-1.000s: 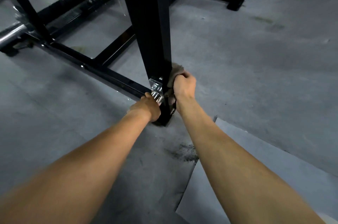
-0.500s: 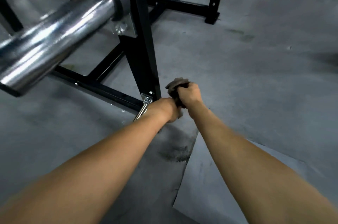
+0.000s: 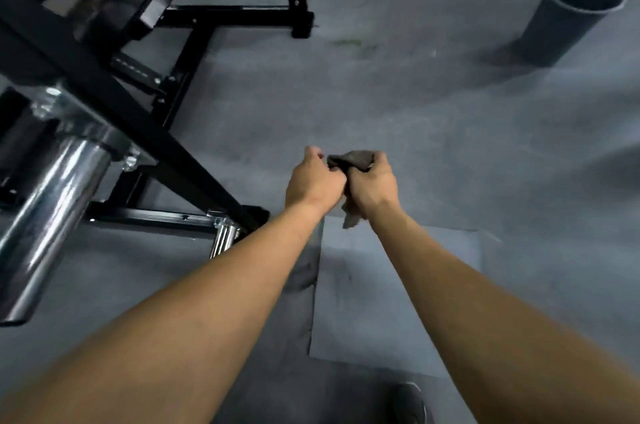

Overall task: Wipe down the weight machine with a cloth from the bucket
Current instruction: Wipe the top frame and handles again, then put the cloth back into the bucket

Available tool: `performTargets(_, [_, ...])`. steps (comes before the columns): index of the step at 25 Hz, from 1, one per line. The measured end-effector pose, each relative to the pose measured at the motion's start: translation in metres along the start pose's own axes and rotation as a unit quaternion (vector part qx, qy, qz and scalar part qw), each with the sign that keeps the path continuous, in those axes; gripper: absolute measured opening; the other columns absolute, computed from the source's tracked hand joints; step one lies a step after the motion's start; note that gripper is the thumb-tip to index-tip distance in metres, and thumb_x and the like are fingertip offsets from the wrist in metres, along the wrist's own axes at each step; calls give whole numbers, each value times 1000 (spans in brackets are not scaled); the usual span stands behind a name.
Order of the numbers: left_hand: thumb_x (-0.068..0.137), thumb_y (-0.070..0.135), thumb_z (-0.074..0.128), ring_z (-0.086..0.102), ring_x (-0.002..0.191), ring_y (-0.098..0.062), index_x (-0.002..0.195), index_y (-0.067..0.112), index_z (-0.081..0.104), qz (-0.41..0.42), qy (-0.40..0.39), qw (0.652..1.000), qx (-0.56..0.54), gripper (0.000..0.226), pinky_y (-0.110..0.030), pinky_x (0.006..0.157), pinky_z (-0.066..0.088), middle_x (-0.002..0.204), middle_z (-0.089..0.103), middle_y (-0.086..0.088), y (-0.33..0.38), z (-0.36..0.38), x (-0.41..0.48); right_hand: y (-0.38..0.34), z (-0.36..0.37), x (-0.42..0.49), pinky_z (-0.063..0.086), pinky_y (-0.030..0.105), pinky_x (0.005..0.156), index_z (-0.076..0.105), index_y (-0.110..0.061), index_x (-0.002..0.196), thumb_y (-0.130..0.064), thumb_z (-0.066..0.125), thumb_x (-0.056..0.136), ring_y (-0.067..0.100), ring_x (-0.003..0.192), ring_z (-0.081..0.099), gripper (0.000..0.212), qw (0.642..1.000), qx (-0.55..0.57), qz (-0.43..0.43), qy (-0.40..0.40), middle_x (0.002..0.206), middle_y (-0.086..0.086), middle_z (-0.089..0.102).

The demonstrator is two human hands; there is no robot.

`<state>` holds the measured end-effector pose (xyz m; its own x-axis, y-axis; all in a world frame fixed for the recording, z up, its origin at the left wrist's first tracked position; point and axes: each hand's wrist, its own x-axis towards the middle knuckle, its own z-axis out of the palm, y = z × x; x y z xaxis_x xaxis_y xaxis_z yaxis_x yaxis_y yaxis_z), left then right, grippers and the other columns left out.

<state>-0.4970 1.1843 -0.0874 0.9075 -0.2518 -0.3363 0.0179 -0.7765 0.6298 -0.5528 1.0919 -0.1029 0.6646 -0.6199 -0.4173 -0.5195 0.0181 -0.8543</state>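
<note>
A crumpled grey-brown cloth (image 3: pixel 351 160) is held between both hands above the floor. My right hand (image 3: pixel 372 182) grips it, and a tail of the cloth hangs below the fist. My left hand (image 3: pixel 313 179) is curled against the cloth's left end and pinches it. The black weight machine (image 3: pixel 145 132) stands to the left, its slanted post ending at a foot near my left forearm. A chrome sleeve (image 3: pixel 52 201) juts toward me at lower left. Neither hand touches the machine.
A grey cylindrical bucket (image 3: pixel 571 18) stands on the concrete floor at upper right. A pale flat mat (image 3: pixel 381 302) lies under my forearms. A shoe toe (image 3: pixel 408 404) shows at the bottom edge. The frame's black base bars spread across the upper left.
Both hands have come away from the base of the machine's post, to the right, with the cloth. The view has risen and swung right, bringing the bucket into sight.
</note>
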Motion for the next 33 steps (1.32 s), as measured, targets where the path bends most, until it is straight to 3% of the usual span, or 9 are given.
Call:
performTargets(3, [89,33,54,64,92,-30,83,20,62,29,-43,999,4,16,-30,70,44,86,68,0,56,-6,-30,-19,-54,-29,53,31,46,44,-24,112,-24,58,93,28,61,68,24,1000,2,12,10,94,10,72])
performTargets(7, [89,42,51,64,100,-30,96,19,68,48,-57,997,13,30,-34,84,51,107,72,-6,135,-17,-64,-70,-125,-68,45,24,44,41,-32,141,-23,48,99,17,55,62,43,998,-64,1,-5,83,9,71])
performTargets(12, [89,42,52,63,82,-28,72,20,57,126,-94,987,27,28,-31,68,43,78,67,-1,257,-45,-106,-153,-235,-96,40,16,36,59,-16,110,-26,46,99,18,48,66,19,992,-115,13,49,75,7,72])
performTargets(17, [95,26,58,52,71,-22,75,19,53,220,-149,963,41,21,-29,63,33,72,57,3,377,-69,-129,-228,-334,-97,54,38,87,63,-24,105,-24,48,92,33,97,65,20,981,-177,-24,75,104,13,69])
performTargets(22, [90,4,56,51,72,-21,73,21,51,337,-220,912,74,25,-29,64,36,72,56,4,499,-93,-146,-297,-439,-101,43,37,91,45,-19,144,-8,51,96,36,111,55,51,966,-224,-104,79,137,17,46])
performTargets(24, [88,2,56,51,69,-19,72,24,51,349,-227,906,74,27,-31,62,39,70,56,5,536,-97,-146,-321,-472,-99,42,40,97,58,-18,133,-11,54,92,40,116,53,41,940,-296,-149,76,135,15,49])
performTargets(26, [85,2,55,51,69,-21,72,22,52,352,-209,910,69,25,-34,65,43,69,56,1,571,-101,-145,-349,-501,-98,38,37,82,60,-12,87,-14,55,90,39,105,55,7,918,-353,-153,93,107,14,58])
performTargets(27, [84,1,55,54,71,-25,71,21,52,353,-194,912,73,24,-35,65,43,70,57,-1,589,-104,-143,-364,-515,-95,35,35,75,53,-12,74,-15,57,90,37,97,57,17,919,-355,-141,104,93,13,57])
performTargets(33, [79,2,57,61,77,-35,61,21,49,367,-157,907,136,28,-30,59,37,65,52,0,685,-99,-98,-430,-573,-45,33,32,52,49,-17,69,-30,61,91,17,62,50,28,942,-287,-119,128,71,2,55])
